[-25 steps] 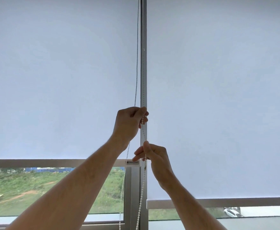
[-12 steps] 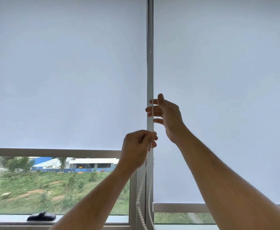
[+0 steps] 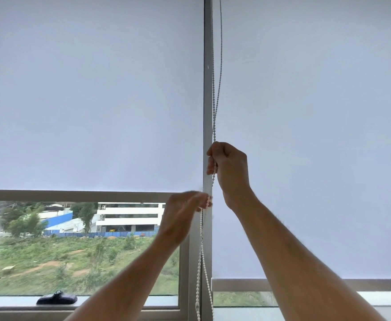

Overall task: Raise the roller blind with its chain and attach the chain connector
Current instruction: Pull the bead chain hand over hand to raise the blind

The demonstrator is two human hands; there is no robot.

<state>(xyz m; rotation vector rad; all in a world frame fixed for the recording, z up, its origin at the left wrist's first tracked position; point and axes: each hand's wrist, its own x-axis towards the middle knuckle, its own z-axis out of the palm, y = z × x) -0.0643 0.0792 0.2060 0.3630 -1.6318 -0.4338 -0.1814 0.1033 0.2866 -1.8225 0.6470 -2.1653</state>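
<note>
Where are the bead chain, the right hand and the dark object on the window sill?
bead chain [image 3: 217, 93]: head view, on the strands above the right hand.
right hand [image 3: 230, 169]: head view, on the back of the fist.
dark object [image 3: 57, 299]: head view, on its middle, at the sill.

Right hand [image 3: 230, 167] fisted high, left hand [image 3: 184, 210] pinching lower

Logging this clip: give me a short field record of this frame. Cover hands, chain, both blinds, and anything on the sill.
left hand: closed on the chain, lower grip, motion-blurred
right hand: closed on the chain, upper grip
bead chain: runs along the centre frame post, hangs slack below the hands
left blind: partly raised, bottom bar well above sill
right blind: lower, bottom bar near sill
sill: dark object at left
chain connector: not visible
</note>
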